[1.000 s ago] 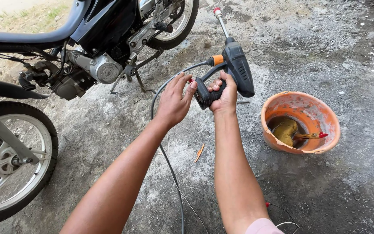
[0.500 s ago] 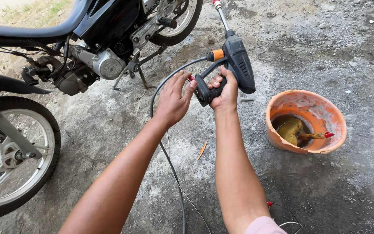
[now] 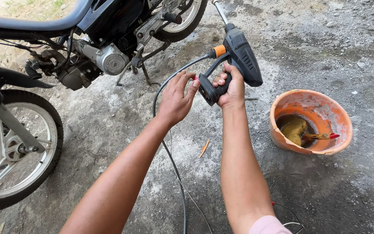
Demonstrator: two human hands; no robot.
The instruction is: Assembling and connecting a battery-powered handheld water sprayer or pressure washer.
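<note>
A motorcycle wheel (image 3: 11, 151) fills the left edge, with the engine (image 3: 96, 60) above it and bare concrete floor (image 3: 109, 125) open between the bike and the arms. The left hand (image 3: 176, 99) is half open, its fingertips touching the butt of the spray gun's grip. The right hand (image 3: 230, 86) is wrapped around that grip, holding the black spray gun (image 3: 239, 60) up over the floor. A grey hose (image 3: 169, 147) trails down from it. To the right, well apart, sits a chipped orange basin (image 3: 321, 106), with open ground beyond.
</note>
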